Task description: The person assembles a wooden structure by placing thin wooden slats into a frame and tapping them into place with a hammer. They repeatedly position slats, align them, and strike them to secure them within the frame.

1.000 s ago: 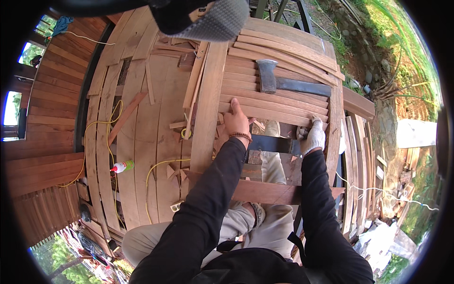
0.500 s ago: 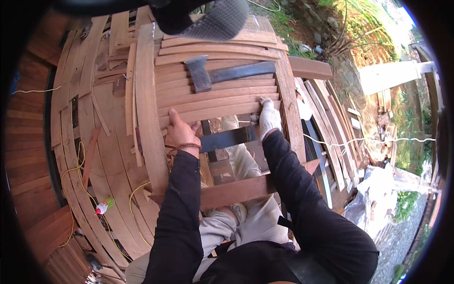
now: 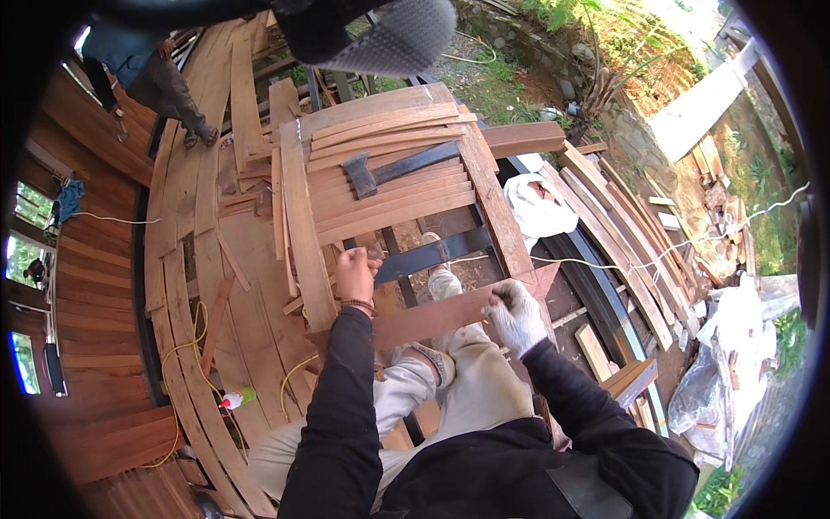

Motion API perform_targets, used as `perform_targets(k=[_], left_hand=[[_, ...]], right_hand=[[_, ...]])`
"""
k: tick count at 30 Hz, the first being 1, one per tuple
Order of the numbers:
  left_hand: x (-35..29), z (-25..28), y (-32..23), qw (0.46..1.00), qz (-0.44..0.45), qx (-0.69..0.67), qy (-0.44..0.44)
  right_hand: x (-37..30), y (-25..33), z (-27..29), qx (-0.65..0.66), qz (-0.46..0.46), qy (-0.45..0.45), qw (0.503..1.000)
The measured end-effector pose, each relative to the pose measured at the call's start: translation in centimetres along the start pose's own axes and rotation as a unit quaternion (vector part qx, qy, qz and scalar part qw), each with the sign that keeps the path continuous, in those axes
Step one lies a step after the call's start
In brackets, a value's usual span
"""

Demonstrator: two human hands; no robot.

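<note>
A wooden frame lies before me, its side rails [image 3: 304, 216] bridged by several thin wooden slats [image 3: 398, 208]. Across the slats rests a hatchet [image 3: 398, 169] with a dark handle. My bare left hand [image 3: 354, 277], a beaded bracelet at its wrist, hovers beside the left rail, fingers curled in and nothing visible in them. My right hand [image 3: 517, 317], in a white knit glove, is closed near the right end of the reddish-brown near rail [image 3: 424, 323]; whether it touches the wood I cannot tell. Nothing shows in its fingers. A dark metal bar [image 3: 424, 257] runs beneath the frame's gap.
Loose planks [image 3: 229, 303] cover the deck at left, with a yellow cord [image 3: 201, 333] and a small glue bottle [image 3: 237, 398]. A person [image 3: 164, 78] stands far left. A white bag [image 3: 538, 206], long boards [image 3: 618, 251] and plastic sheeting [image 3: 713, 381] lie at right.
Both hands have left the nearest slat and drawn back toward me, the right one reaching the near rail. My view has shifted, bringing a person into sight at far left.
</note>
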State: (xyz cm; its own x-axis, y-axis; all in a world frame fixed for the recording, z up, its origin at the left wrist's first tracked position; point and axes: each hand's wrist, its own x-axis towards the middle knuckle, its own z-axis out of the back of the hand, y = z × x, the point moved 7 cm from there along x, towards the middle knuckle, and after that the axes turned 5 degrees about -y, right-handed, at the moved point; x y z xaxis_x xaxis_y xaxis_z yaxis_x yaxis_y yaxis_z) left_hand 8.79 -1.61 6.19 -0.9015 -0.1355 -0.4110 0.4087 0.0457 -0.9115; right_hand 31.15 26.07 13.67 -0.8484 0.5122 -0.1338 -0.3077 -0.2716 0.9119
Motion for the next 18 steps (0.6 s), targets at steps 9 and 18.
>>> perform_targets(k=[9,18], left_hand=[[-20.7,10.2,-14.3,0.954,-0.254,0.153,0.042],[-32.8,33.8,-9.5,0.841,-0.307,0.429,-0.121]], right_hand=[[-17.0,-1.2,-8.6,-0.236,0.17,0.351,0.89],[3.3,4.5,-0.4,-0.187,0.158,-0.019,0.969]])
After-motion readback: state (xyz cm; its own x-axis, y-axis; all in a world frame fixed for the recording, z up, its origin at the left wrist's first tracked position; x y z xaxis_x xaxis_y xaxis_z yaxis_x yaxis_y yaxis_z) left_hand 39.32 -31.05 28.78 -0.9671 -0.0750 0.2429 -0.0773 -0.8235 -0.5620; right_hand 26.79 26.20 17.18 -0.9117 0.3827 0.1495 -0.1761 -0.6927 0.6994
